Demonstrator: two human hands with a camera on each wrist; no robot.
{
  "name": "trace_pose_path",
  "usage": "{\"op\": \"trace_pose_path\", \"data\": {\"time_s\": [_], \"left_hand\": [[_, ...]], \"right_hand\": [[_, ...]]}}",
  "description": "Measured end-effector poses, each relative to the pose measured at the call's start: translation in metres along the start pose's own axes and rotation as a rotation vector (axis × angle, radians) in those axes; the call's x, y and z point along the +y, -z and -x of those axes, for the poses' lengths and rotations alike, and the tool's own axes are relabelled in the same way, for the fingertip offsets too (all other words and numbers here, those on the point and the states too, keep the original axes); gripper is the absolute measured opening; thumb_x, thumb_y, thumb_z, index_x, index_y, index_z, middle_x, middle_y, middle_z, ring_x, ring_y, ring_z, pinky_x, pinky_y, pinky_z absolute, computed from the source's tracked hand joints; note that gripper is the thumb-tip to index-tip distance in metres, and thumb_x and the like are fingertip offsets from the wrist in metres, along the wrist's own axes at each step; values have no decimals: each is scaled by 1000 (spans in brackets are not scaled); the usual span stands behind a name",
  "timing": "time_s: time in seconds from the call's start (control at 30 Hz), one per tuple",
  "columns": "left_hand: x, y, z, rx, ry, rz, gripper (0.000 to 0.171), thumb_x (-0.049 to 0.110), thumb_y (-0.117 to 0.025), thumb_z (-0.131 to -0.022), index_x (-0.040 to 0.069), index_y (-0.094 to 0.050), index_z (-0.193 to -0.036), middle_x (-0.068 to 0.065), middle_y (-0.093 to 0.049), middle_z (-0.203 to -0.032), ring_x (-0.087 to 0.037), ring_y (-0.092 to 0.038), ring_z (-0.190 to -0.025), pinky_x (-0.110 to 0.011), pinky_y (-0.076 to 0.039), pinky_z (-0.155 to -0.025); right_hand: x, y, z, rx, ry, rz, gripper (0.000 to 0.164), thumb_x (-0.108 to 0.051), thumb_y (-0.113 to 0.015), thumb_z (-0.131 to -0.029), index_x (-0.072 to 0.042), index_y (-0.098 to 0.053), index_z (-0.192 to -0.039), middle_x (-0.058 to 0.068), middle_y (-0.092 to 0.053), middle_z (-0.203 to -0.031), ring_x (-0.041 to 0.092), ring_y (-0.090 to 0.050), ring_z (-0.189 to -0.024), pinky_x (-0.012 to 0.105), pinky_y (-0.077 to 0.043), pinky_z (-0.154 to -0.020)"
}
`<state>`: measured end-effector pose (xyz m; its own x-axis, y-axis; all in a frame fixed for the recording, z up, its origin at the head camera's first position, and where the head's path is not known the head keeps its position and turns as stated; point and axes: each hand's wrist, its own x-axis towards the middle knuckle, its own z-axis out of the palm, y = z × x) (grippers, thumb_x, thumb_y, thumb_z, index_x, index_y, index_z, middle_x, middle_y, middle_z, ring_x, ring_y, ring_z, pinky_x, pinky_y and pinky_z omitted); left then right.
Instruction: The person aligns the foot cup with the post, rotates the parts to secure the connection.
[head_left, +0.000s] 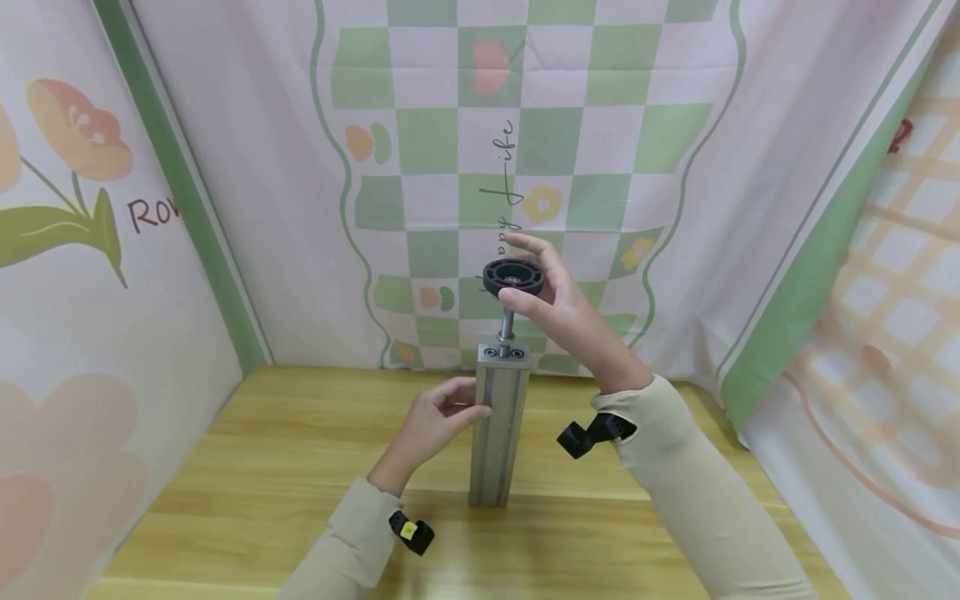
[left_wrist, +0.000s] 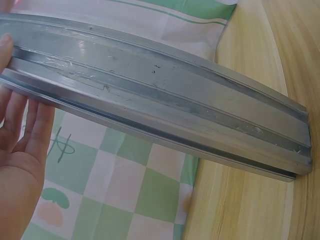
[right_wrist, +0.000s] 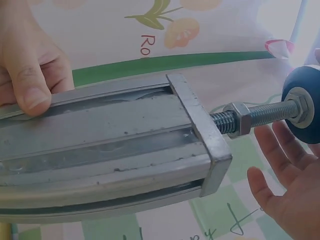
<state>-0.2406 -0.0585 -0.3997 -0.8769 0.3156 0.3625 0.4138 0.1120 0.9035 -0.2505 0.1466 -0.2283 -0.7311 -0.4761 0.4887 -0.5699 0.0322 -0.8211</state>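
Note:
An aluminum extrusion profile stands upright on the wooden table. A metal end plate caps its top. From the plate rises a threaded rod with a hex nut, and a black round leveling foot tops the rod. My left hand grips the profile's upper part, thumb in front and fingers behind. My right hand is at the foot's right side, its thumb tip at the near rim and its fingers extended beyond it. In the right wrist view the right fingers are spread below the foot.
The wooden table spreads around the profile's base. Behind it hangs a curtain with green and white checks. More printed cloth stands on the left and the right. Each sleeve carries a small black wrist mount.

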Motion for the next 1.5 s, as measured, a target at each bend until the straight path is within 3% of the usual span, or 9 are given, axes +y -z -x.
{"op": "trace_pose_path", "data": {"time_s": [0.3,0.5,0.73,0.9,1.07,1.2,1.33,1.5], "left_hand": [[-2,2,1,-16,-18,24,34,17,-76,-92,10,-68,-125,-5,-71,-112,-18,-68,-101,-29,-56,-88],[-3,3,1,-18,-21,23,33,17,-75,-92,10,-69,-124,-5,-71,-111,-18,-68,-101,-29,-56,-88],[-3,3,2,-23,-39,16,35,19,-75,-92,10,-68,-125,-5,-71,-110,-18,-68,-100,-31,-57,-87],[-4,3,2,-22,-30,18,34,19,-75,-92,10,-68,-125,-5,-70,-110,-18,-68,-100,-30,-56,-88],[-5,2,1,-12,-14,17,34,11,-74,-92,7,-67,-125,-7,-70,-111,-20,-68,-100,-30,-57,-87],[-1,1,2,-5,-5,1,33,7,-73,-93,4,-67,-125,-10,-70,-110,-22,-67,-101,-30,-56,-88],[14,1,5,-6,-6,-6,32,7,-72,-93,1,-67,-124,-11,-70,-110,-23,-67,-101,-29,-56,-88],[27,0,9,-5,-19,-5,32,7,-72,-94,1,-66,-125,-12,-70,-111,-24,-67,-102,-29,-56,-89]], "right_hand": [[-7,18,-5,-124,122,123,52,-18,-42,-101,-3,-39,-151,13,-36,-156,24,-40,-138,44,-33,-113],[-14,33,-10,-258,151,255,48,-15,-37,-105,-5,-44,-150,3,-33,-160,18,-20,-149,53,-14,-119],[-22,40,-13,-353,148,292,46,-11,-35,-105,-5,-46,-149,5,-38,-158,21,-21,-150,48,-16,-119],[-22,42,-12,-340,151,287,44,-7,-37,-105,-2,-49,-147,9,-44,-153,23,-30,-146,37,-27,-116],[-26,43,-11,-303,106,338,42,-12,-45,-105,-8,-52,-146,6,-49,-148,21,-42,-136,28,-40,-104],[-29,42,-10,-276,84,399,42,-19,-52,-105,-14,-53,-147,3,-50,-144,20,-44,-130,35,-44,-100],[-30,39,-10,-224,60,491,44,-31,-59,-102,-22,-55,-145,-2,-52,-138,18,-43,-125,45,-42,-95],[-30,34,-10,-154,-2,564,44,-41,-64,-98,-30,-59,-141,-3,-52,-133,19,-44,-121,48,-40,-91]]}}
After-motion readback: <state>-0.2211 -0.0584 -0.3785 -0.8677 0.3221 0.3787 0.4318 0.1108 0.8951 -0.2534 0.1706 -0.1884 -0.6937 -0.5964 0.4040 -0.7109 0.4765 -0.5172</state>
